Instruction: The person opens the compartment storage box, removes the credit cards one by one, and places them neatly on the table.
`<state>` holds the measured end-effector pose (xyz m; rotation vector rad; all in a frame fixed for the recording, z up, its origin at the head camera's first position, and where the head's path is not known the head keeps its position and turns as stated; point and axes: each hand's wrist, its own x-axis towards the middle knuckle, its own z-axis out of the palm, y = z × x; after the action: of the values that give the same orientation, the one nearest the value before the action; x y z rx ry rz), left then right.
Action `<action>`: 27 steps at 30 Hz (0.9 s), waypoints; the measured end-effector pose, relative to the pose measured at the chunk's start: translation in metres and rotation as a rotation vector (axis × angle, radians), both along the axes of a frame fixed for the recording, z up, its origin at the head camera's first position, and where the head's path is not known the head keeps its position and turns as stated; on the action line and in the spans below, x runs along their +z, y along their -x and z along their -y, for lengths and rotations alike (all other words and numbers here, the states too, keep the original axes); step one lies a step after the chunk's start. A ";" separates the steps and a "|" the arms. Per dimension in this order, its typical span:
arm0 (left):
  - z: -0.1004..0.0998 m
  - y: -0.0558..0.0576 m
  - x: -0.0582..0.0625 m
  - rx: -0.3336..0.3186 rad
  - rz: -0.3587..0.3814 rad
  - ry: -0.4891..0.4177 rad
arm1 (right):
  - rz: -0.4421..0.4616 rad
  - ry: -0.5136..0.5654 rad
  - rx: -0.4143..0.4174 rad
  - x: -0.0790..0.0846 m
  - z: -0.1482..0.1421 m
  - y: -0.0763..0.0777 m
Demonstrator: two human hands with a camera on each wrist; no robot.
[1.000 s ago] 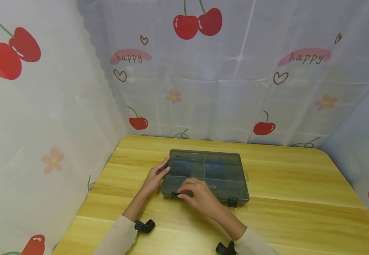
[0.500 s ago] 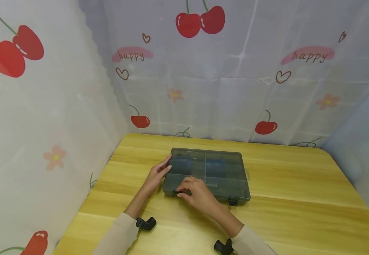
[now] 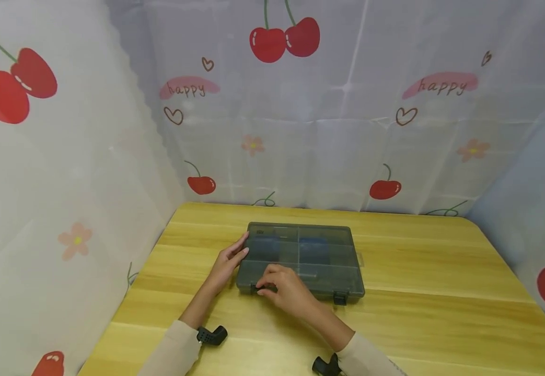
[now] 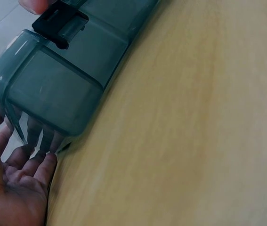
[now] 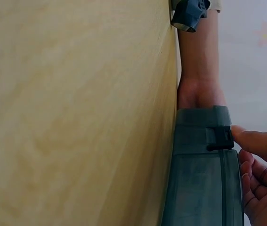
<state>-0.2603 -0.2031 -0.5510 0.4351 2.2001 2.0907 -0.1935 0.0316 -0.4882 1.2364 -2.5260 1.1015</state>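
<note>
A flat, see-through dark grey-green compartment box [image 3: 331, 277] lies on the table with its lid down. My left hand [image 3: 225, 263] rests against the box's left side; in the left wrist view its fingers lie fairly straight along the end wall. At the front left, my right hand [image 3: 286, 290] has bent fingers over the lid edge and its thumb at the black latch [image 4: 60, 23], pinching there. In the right wrist view that thumb [image 5: 253, 141] touches the latch's outer edge. The front right latch [image 3: 340, 298] is uncovered. Dark blue items [image 3: 313, 250] show dimly through the lid.
The box stands on a yellow wood-grain table [image 3: 422, 271]. A pale cherry-print curtain [image 3: 319, 151] encloses the back and sides. Black wrist devices [image 3: 212, 336] sit at both cuffs. A small clear tab [image 3: 360, 259] sticks out on the box's right.
Earlier, the front left latch stuck out between my right thumb and fingers; now little of it shows in the head view. My right hand has shifted slightly, while the left keeps its place.
</note>
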 end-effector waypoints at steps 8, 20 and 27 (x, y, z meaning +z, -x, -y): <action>0.000 0.001 -0.004 0.015 -0.008 0.007 | 0.055 0.024 -0.018 -0.002 0.001 0.000; -0.002 -0.005 0.008 0.001 0.011 0.012 | 0.076 0.052 -0.076 -0.002 0.005 -0.003; 0.000 -0.002 0.001 0.023 -0.005 0.009 | 0.093 0.090 -0.085 -0.003 0.007 -0.002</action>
<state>-0.2586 -0.2030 -0.5503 0.4175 2.2265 2.0926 -0.1912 0.0250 -0.4908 1.0691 -2.5375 1.2657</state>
